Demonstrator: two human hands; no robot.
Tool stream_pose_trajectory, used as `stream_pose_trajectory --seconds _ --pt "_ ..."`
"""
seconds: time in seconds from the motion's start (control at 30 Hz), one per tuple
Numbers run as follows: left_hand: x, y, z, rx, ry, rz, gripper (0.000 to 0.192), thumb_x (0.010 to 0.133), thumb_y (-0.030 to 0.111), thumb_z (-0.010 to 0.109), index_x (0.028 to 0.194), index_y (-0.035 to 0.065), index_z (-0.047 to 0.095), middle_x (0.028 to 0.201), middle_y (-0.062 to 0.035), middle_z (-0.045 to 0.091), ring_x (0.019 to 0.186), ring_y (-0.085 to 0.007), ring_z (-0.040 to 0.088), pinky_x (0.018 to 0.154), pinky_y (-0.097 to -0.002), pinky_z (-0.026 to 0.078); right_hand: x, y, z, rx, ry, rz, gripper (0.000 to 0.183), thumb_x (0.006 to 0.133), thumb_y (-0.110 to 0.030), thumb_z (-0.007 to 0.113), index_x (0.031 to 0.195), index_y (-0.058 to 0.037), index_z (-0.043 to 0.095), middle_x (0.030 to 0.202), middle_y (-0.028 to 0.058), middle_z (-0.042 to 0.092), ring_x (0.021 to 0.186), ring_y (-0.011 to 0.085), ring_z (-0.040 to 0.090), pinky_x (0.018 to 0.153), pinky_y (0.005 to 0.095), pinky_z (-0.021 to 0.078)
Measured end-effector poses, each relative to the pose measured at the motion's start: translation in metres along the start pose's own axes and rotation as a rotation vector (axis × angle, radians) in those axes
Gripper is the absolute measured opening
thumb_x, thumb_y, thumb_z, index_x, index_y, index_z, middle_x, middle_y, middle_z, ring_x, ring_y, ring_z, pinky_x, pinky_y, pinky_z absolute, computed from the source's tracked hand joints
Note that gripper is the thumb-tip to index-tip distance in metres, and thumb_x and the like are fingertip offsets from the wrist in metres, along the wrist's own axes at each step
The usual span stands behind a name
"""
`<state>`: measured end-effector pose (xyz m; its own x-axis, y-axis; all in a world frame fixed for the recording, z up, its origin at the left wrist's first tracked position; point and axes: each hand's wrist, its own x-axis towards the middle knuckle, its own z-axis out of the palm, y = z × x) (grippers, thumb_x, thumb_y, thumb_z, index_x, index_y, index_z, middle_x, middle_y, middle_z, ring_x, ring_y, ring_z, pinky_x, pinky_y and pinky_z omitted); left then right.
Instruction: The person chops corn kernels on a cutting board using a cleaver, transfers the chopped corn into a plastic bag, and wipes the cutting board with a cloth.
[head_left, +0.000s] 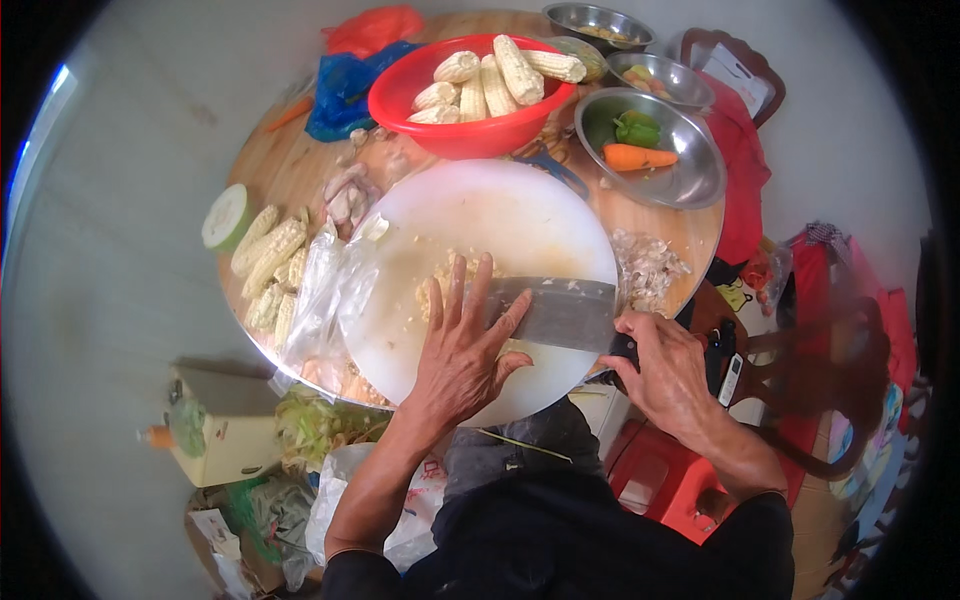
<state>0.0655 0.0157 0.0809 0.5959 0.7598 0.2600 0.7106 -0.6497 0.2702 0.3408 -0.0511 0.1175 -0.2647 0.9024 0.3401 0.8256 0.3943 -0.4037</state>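
My right hand (664, 367) grips the black handle of a broad kitchen cleaver (562, 311). The blade lies across the round white cutting board (487, 210), its tip end pointing left. My left hand (469, 345) is spread with fingers apart; one fingertip rests on the blade or just over it. Finely chopped pale bits, apparently garlic (424, 296), are heaped around and beneath the left fingers, partly hidden by them. A clear plastic bag (326, 277) overlaps the board's left edge.
A red plastic basin (472, 139) of corn cobs stands behind the board. Steel bowls line the back right; one bowl (697, 180) holds a carrot (637, 157) and a green pepper (637, 129). Papery peels (649, 270) lie right, more cobs (274, 251) and a cut gourd (227, 217) left.
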Motion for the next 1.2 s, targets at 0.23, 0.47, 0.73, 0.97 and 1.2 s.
stream_pose_trajectory --seconds 0.23,0.47,0.73,0.97,1.2 --pt "-0.007 -0.030 0.012 0.092 -0.003 -0.105 0.076 0.095 0.053 0.064 0.156 0.0103 0.048 0.172 -0.0274 0.015 0.158 -0.0531 0.012 0.122 -0.0711 0.019 -0.006 0.000 -0.006 -0.040 0.003 0.001 0.047 0.080 -0.012 0.086 0.115 -0.0020 0.056 0.094 0.0164 0.070 0.085 0.0365 0.069 0.074 0.0456 0.0537" --pt "0.006 -0.018 0.005 0.034 0.119 -0.189 0.075 0.097 0.047 0.066 0.157 0.0074 0.046 0.171 -0.0300 0.012 0.157 -0.0546 0.011 0.122 -0.0714 0.019 -0.009 0.001 -0.009 -0.051 0.018 -0.010 0.047 0.079 -0.011 0.086 0.114 -0.0027 0.056 0.092 0.0157 0.069 0.085 0.0360 0.068 0.074 0.0455 0.0533" --pt "0.035 0.043 0.011 -0.125 -0.055 0.131 0.070 0.092 0.043 0.073 0.157 0.0281 0.051 0.173 -0.0247 0.011 0.160 -0.0509 0.006 0.127 -0.0665 0.013 -0.007 -0.006 -0.006 -0.061 -0.020 -0.063 0.045 0.078 -0.010 0.085 0.113 -0.0027 0.058 0.089 0.0150 0.068 0.085 0.0347 0.066 0.075 0.0449 0.0515" --pt "0.032 0.026 0.017 -0.050 0.001 0.088 0.065 0.095 0.050 0.067 0.152 0.0214 0.056 0.171 -0.0252 0.019 0.156 -0.0530 0.015 0.122 -0.0716 0.018 -0.011 -0.006 -0.010 -0.071 -0.030 -0.043 0.042 0.081 -0.012 0.084 0.113 -0.0019 0.058 0.089 0.0146 0.068 0.086 0.0343 0.066 0.076 0.0445 0.0514" --pt "0.015 -0.002 0.013 0.034 0.008 -0.032 0.067 0.097 0.047 0.067 0.154 0.0163 0.052 0.171 -0.0279 0.016 0.156 -0.0549 0.015 0.121 -0.0721 0.019 -0.016 -0.003 -0.016 -0.093 -0.002 -0.042 0.042 0.081 -0.012 0.084 0.114 -0.0017 0.060 0.091 0.0148 0.069 0.087 0.0336 0.067 0.076 0.0444 0.0521"
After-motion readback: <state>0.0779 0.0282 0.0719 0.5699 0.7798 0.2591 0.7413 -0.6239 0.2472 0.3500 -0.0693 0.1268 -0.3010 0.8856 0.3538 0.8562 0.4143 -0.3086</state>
